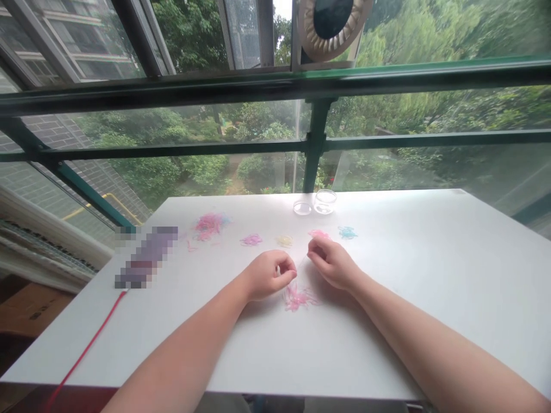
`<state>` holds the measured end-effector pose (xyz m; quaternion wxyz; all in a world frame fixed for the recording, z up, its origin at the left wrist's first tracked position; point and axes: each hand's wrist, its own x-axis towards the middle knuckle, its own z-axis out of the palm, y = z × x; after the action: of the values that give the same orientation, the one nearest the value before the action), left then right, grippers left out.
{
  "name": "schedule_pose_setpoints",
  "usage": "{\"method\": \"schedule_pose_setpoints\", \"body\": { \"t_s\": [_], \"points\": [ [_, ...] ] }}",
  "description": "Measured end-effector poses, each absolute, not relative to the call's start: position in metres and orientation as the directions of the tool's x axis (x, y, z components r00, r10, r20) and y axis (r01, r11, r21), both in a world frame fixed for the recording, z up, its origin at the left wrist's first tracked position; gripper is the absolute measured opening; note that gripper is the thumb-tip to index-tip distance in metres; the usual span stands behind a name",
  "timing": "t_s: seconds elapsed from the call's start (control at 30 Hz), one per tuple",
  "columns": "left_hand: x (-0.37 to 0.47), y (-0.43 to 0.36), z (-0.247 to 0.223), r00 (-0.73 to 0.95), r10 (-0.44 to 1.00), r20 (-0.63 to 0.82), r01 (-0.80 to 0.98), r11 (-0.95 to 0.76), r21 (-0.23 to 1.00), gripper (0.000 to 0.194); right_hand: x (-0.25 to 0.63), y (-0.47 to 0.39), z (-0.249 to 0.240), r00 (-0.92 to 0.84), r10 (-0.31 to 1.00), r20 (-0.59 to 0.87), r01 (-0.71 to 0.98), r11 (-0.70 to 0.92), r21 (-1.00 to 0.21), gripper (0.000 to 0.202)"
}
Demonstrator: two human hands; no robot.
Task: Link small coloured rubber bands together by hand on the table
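Note:
My left hand [272,275] is held over the white table with thumb and fingertips pinched together; what they hold, if anything, is too small to make out. To its right my right hand [332,263] is also closed in a pinch, its fingertips beside a small pink pile [319,234]. A loose heap of pink rubber bands [298,298] lies just in front of me, below both hands. Small piles of purple bands [251,240], yellow bands [284,241] and blue bands [348,232] form a row beyond the hands.
A larger mixed heap of bands [210,225] lies at the back left. A clear round jar [325,202] and its clear lid [302,208] sit near the far edge. At left lies a blurred-out device [148,255] with a red cable [92,341]. Windows stand behind the table [430,258].

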<state>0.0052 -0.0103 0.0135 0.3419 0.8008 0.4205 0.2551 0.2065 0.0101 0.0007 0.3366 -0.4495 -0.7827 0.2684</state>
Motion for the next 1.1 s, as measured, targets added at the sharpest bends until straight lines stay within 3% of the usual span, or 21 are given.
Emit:
{"method": "schedule_pose_setpoints", "body": {
  "t_s": [0.17, 0.4, 0.67, 0.77, 0.93, 1.1],
  "points": [
    [0.005, -0.010, 0.012, 0.435, 0.886, 0.160, 0.548, -0.402, 0.733, 0.014, 0.202, 0.004, 0.002, -0.568, 0.797, 0.205, 0.447, 0.508, -0.736, 0.007],
    [0.006, -0.010, 0.015, 0.491, 0.862, 0.126, 0.545, -0.417, 0.728, 0.012, 0.210, 0.019, -0.002, -0.322, 0.904, 0.281, 0.551, 0.421, -0.721, 0.010],
    [0.007, -0.009, 0.012, 0.426, 0.889, 0.165, 0.547, -0.399, 0.736, 0.014, 0.203, 0.007, 0.003, -0.495, 0.835, 0.241, 0.498, 0.500, -0.708, 0.008],
    [0.006, -0.010, 0.011, 0.422, 0.892, 0.162, 0.541, -0.391, 0.745, 0.013, 0.209, 0.013, 0.002, -0.381, 0.884, 0.271, 0.562, 0.455, -0.691, 0.007],
    [0.003, -0.012, 0.010, 0.439, 0.893, 0.095, 0.570, -0.359, 0.739, 0.016, 0.233, 0.038, -0.004, -0.002, 0.967, 0.254, 0.725, 0.176, -0.666, 0.010],
    [0.003, -0.014, 0.013, 0.483, 0.875, 0.046, 0.589, -0.363, 0.722, 0.016, 0.243, 0.049, -0.007, 0.073, 0.962, 0.263, 0.768, 0.114, -0.630, 0.014]
  ]
}}
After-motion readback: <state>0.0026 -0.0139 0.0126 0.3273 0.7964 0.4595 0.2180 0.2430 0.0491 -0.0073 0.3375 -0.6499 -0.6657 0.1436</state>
